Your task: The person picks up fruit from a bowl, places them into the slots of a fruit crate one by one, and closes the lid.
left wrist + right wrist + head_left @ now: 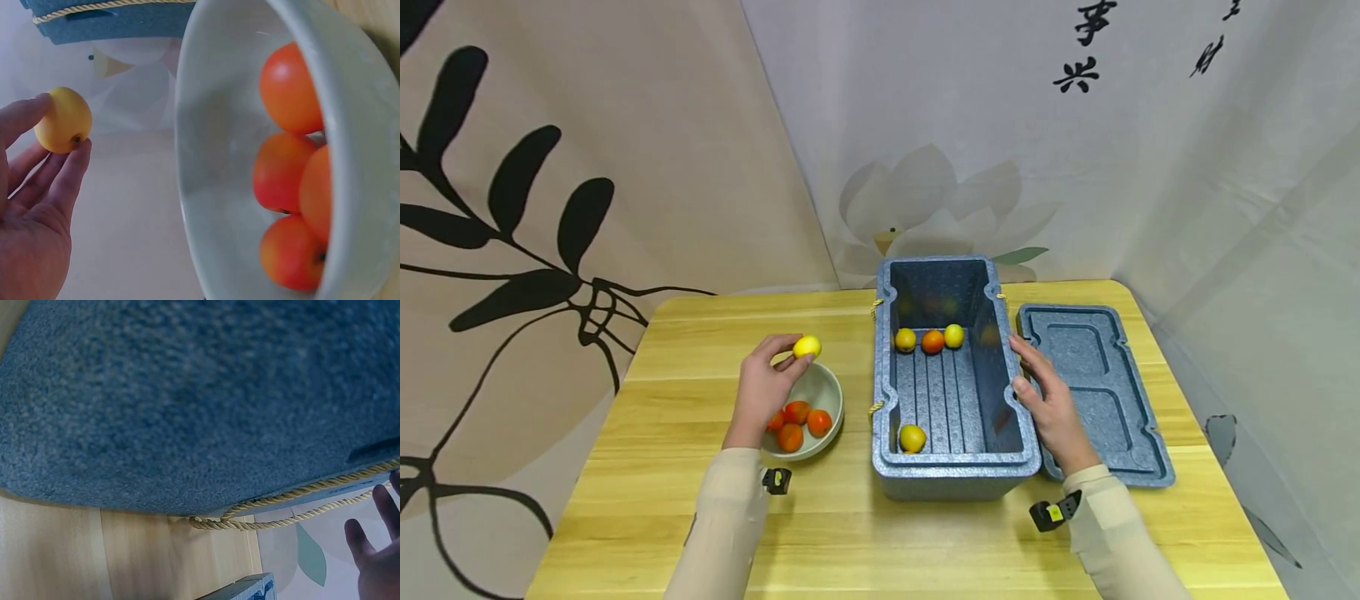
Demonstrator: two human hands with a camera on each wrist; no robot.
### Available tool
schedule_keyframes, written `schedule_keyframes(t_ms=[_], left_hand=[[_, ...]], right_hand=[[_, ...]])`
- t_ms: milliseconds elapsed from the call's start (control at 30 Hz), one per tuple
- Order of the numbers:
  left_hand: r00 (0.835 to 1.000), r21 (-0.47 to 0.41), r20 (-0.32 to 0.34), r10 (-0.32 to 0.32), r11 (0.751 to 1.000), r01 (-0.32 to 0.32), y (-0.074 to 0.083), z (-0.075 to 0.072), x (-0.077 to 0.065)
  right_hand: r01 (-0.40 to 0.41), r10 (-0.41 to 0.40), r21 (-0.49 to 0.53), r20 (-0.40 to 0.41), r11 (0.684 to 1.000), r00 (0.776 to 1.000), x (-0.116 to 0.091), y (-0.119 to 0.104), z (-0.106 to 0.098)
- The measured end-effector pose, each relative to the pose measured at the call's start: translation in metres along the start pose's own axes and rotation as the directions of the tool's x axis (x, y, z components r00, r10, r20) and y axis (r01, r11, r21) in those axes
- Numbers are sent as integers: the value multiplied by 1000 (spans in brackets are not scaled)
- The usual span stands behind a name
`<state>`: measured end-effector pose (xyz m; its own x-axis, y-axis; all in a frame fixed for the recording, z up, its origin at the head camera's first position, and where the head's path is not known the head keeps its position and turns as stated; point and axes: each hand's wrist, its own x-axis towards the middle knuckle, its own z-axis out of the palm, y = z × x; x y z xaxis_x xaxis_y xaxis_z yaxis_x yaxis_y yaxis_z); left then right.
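Note:
In the head view my left hand (769, 379) pinches a small round yellow fruit (807, 347) above the far side of a pale bowl (831, 433). Seen in the left wrist view, thumb and fingertips hold the yellow fruit (62, 120), its dark stem end showing. Several orange-red fruits (797, 412) lie in the bowl. A speckled blue-grey foam box (955, 460) stands to the right of the bowl. My right hand (1052, 404) is at the box's right rim, fingers extended along it. Inside the box are three yellow fruits (912, 438) and one orange-red fruit (932, 342).
The box's lid (1093, 400) lies on the table right of the box, close beside my right hand. Gold rope handles (312, 487) hang on the box sides. The wooden table (670, 483) ends at a printed cloth backdrop (700, 167) behind.

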<state>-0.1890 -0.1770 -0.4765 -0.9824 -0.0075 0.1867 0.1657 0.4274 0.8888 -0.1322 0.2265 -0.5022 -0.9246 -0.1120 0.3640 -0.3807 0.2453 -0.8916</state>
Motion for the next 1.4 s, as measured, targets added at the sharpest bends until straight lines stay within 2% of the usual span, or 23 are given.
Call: schedule_keyframes(t_ms=[67,200,333,500,833,1100,1300,1400], left_hand=[[1000,-5,-9,8,1000,-8,2,1,1],[999,-22,-31,26,999,-27,7,3,2],[998,-53,-48,44,998,-47,16,5,5],[997,-48,-57,55,997,-58,28,7,13],[994,-62,-55,98,993,-101,47,10,28],[986,-144,-70,151,977,-160,56,20,33],[981,-122,-57,187,974,-192,65,24,36],[980,-90,-44,194,976,-197,74,25,39]], right_hand=[[-4,4,-7,2,1000,1000,0,-1,0],[10,-10,2,3,1000,1000,1,-21,1],[19,-19,12,3,1000,1000,1,-28,2],[4,-4,2,9,1000,1000,2,-36,3],[6,-6,-3,-5,1000,1000,1,-3,1],[-3,3,2,11,1000,1000,2,-37,3],[6,-6,7,7,1000,1000,2,-40,3],[6,-6,12,4,1000,1000,2,-31,2]])
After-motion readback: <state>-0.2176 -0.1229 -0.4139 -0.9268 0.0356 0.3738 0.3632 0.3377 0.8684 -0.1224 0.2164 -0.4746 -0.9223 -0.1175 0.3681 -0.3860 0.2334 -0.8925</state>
